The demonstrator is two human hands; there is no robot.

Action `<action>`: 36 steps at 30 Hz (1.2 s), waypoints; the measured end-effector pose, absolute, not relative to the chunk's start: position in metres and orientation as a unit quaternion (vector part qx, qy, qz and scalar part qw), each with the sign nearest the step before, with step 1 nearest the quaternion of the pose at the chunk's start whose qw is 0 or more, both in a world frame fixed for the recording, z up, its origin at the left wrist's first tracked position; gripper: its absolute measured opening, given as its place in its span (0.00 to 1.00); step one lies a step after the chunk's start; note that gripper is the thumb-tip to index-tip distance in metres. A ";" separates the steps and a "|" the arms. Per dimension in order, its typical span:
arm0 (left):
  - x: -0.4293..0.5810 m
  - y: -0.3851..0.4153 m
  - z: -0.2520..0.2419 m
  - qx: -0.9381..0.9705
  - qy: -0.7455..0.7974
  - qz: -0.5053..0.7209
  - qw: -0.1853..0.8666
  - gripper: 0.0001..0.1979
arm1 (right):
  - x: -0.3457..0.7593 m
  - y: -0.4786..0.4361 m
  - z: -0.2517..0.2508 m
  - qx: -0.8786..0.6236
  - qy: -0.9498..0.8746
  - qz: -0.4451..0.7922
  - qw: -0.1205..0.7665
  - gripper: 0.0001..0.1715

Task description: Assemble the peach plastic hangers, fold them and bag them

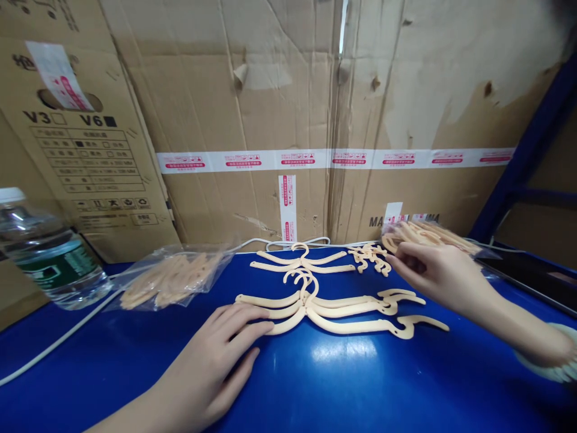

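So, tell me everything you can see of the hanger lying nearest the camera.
The nearest hanger looks cream, smooth and plastic-like, with two curved arms meeting mid-length. It lies on the blue table; the left hand touches its left arm, hiding that end. A wavy, tailed piece meets its right end. Which overlapping hook belongs to it is unclear.

Hangers (306, 307) on table (342, 391) between 2 bags (174, 279) (cardboard (252, 117) behind)

Left hand (220, 356) lower centre, fingertips on hangers (351, 327) mid-frame; right hand (433, 267), fingers curled, beside small hooks (370, 258) and a bag (435, 233) at right. Another bag (178, 279) lies left, near a bottle (54, 264); cardboard (288, 102) fills the top.
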State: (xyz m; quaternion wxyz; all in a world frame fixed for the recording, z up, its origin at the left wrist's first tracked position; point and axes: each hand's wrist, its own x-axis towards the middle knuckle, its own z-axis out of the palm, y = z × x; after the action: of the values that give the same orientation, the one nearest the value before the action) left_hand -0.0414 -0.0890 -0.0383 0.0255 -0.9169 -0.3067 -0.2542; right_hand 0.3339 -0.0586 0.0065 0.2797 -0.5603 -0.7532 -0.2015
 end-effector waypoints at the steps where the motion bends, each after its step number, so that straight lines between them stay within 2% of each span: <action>1: -0.041 -0.089 -0.038 -0.917 -0.306 -0.254 0.026 0.20 | 0.334 -0.059 0.007 -0.561 -0.752 -0.203 0.279 0.23; 18: -0.040 -0.090 -0.036 -0.921 -0.293 -0.253 0.040 0.21 | 0.333 -0.059 0.010 -0.566 -0.745 -0.196 0.293 0.24; 24: -0.040 -0.090 -0.038 -0.921 -0.288 -0.257 0.048 0.19 | 0.330 -0.058 0.010 -0.537 -0.775 -0.064 0.326 0.16; 28: -0.040 -0.089 -0.039 -0.922 -0.286 -0.255 0.049 0.19 | 0.325 -0.057 0.007 -0.495 -0.803 0.015 0.331 0.16; 36: -0.039 -0.090 -0.037 -0.924 -0.278 -0.260 0.043 0.19 | 0.330 -0.045 -0.002 -0.493 -0.804 0.065 0.325 0.18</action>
State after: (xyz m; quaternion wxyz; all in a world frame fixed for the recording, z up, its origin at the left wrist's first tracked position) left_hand -0.0387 -0.0901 -0.0366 0.0434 -0.9236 -0.2780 -0.2603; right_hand 0.3302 -0.0454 -0.0018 0.3254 -0.4927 -0.8044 0.0650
